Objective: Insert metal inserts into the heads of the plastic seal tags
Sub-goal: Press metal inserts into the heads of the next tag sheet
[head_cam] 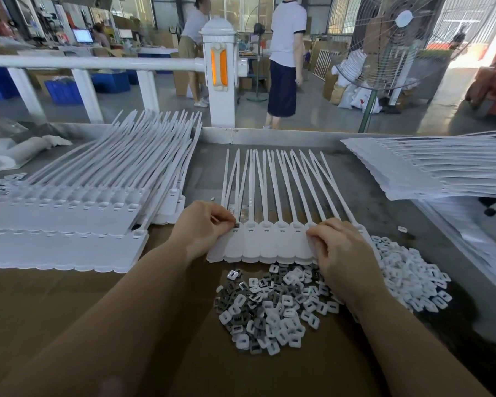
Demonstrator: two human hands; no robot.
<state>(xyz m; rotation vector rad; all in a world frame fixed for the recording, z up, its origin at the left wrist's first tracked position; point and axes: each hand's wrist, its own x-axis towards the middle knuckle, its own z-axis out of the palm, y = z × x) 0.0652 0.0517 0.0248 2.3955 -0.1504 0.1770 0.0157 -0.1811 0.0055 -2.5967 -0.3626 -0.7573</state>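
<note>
Left hand [205,224] pinching small metal insert [236,224] at leftmost head of tag strip [267,242], straps running far; right hand [337,247] gripping strip's right end; insert pile [269,305] near.

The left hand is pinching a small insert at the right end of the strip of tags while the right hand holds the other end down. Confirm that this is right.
Wrong on one point: the left hand pinches the small insert at the left end of the strip of tags, not the right end. The right hand does hold the other end down. The head view shows this.
</note>
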